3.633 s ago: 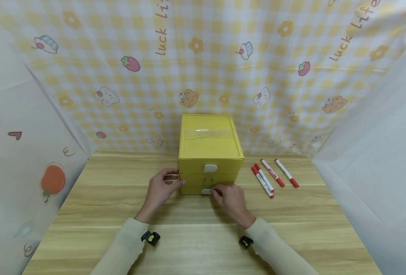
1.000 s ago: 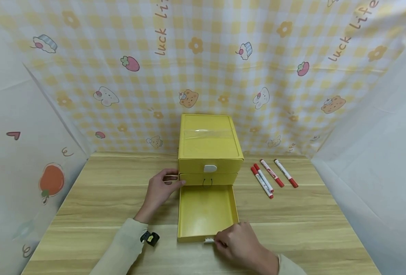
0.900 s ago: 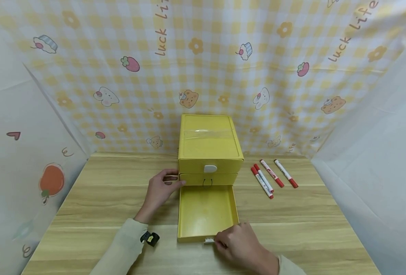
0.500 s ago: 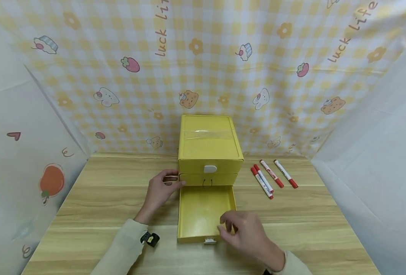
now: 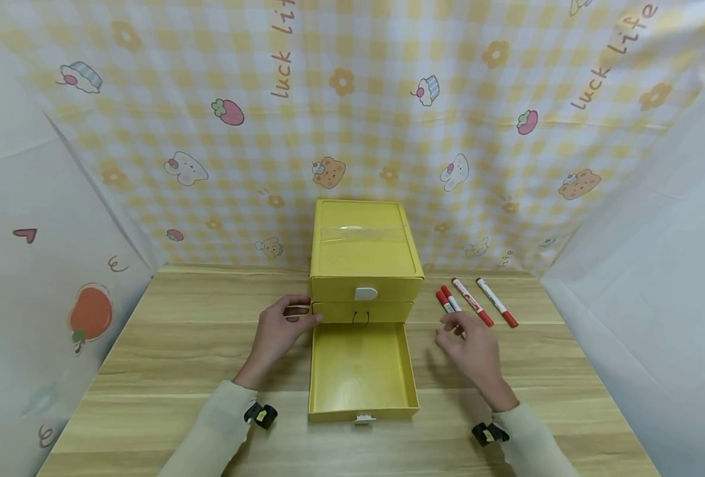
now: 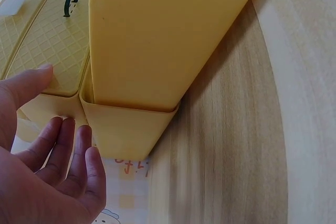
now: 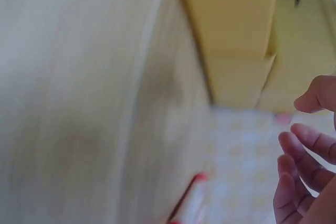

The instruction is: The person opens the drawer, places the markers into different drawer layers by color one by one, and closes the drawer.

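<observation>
A yellow drawer box [image 5: 361,255] stands at the table's middle, its bottom drawer [image 5: 361,371] pulled out and bare inside. At the box's front left corner, my left hand [image 5: 277,334] rests with the thumb on the middle drawer front [image 6: 58,51] and fingertips against the side. My right hand [image 5: 472,348] hovers just in front of several red-capped markers [image 5: 473,303], thumb and fingers bent but apart, holding nothing. It partly covers the two left markers [image 5: 444,301]. One marker [image 7: 191,200] appears blurred low in the right wrist view.
The upper drawer has a white tab handle [image 5: 366,293], the middle one a thin dark loop [image 5: 361,318]. Another white tab [image 5: 364,419] sticks out from the open drawer's front edge. Behind the wooden table [image 5: 209,358] hangs a checkered cloth [image 5: 257,165].
The bottom drawer has come out toward me, drawn by my right hand. That hand has since let go of its tab and moved right to the markers. My left hand has stayed put.
</observation>
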The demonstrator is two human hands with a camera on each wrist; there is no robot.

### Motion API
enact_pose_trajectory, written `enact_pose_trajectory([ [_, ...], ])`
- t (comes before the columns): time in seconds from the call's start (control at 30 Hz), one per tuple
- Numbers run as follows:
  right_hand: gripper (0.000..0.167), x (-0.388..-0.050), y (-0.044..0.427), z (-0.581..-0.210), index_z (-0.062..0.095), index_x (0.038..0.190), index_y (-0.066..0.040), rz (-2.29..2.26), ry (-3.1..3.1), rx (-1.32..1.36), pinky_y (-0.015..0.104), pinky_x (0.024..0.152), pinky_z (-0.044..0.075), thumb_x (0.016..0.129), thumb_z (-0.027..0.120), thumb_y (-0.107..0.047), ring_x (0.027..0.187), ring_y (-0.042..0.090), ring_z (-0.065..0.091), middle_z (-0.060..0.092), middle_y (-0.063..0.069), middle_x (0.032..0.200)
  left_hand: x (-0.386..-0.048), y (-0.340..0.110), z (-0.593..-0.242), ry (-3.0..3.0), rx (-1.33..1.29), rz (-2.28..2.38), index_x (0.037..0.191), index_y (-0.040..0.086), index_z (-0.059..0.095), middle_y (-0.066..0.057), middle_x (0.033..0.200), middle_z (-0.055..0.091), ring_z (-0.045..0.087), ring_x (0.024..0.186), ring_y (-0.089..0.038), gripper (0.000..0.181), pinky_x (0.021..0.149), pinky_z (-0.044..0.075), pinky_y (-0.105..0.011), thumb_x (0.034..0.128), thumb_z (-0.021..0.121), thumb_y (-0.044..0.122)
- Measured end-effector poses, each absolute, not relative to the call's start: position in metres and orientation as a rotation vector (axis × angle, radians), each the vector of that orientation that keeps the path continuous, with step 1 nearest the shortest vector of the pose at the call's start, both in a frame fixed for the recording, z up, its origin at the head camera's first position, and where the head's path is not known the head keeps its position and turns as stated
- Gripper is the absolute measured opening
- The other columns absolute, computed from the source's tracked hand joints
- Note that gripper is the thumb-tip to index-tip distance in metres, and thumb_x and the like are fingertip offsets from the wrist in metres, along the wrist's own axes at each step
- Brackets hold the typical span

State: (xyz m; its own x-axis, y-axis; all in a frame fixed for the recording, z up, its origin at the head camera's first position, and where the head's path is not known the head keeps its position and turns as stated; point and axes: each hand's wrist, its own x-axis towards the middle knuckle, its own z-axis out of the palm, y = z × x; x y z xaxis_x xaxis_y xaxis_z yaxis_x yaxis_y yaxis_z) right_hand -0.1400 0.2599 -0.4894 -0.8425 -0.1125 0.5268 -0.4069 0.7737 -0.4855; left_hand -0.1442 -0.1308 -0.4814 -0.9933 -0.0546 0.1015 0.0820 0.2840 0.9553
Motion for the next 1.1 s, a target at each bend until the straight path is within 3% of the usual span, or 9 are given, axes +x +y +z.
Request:
enact_pose_trajectory([
  [0.13, 0.019, -0.154, 0.281, -0.502, 0.08, 0.102, -0.002, 0.823, -2.59, 0.217, 0.043, 0.067, 0.053, 0.086, 0.085, -0.009, 0.082, 0.03, 0.069, 0.075, 0.01, 0.094, -0.145, -0.131, -0.482, -2.427, -0.022, -1.809, 0.13, -0.001, 0.074, -0.018, 0.123, 0.077, 0.073, 0.118, -0.037, 0.044, 0.103, 0.059, -0.052, 0.094, 0.091, 0.018],
  [0.37, 0.02, -0.169, 0.301, -0.514, 0.08, 0.105, 0.001, 0.838, -2.681, 0.058, 0.04, 0.063, 0.053, 0.087, 0.084, -0.006, 0.083, 0.033, 0.07, 0.074, 0.016, 0.098, -0.146, -0.131, -0.48, -2.454, -0.012, -1.827, 0.134, 0.001, 0.072, -0.017, 0.126, 0.076, 0.073, 0.118, -0.035, 0.049, 0.103, 0.06, -0.05, 0.092, 0.092, 0.017],
  [0.83, 0.03, -0.193, 0.298, -0.514, 0.081, 0.11, -0.001, 0.765, -2.868, -0.103, 0.047, 0.065, 0.054, 0.082, 0.083, -0.011, 0.082, 0.031, 0.069, 0.078, 0.013, 0.096, -0.156, -0.143, -0.461, -2.562, -0.096, -1.922, 0.151, 0.004, 0.062, -0.02, 0.146, 0.066, 0.068, 0.13, -0.04, 0.068, 0.101, 0.061, -0.051, 0.0915, 0.092, 0.018],
  [1.1, 0.024, -0.195, 0.288, -0.511, 0.081, 0.105, -0.003, 0.676, -2.924, -0.169, 0.048, 0.06, 0.055, 0.09, 0.087, -0.021, 0.078, 0.031, 0.069, 0.077, 0.014, 0.094, -0.156, -0.143, -0.462, -2.539, -0.085, -1.963, 0.152, 0.004, 0.061, -0.018, 0.148, 0.066, 0.067, 0.132, -0.038, 0.069, 0.101, 0.061, -0.047, 0.091, 0.091, 0.014],
])
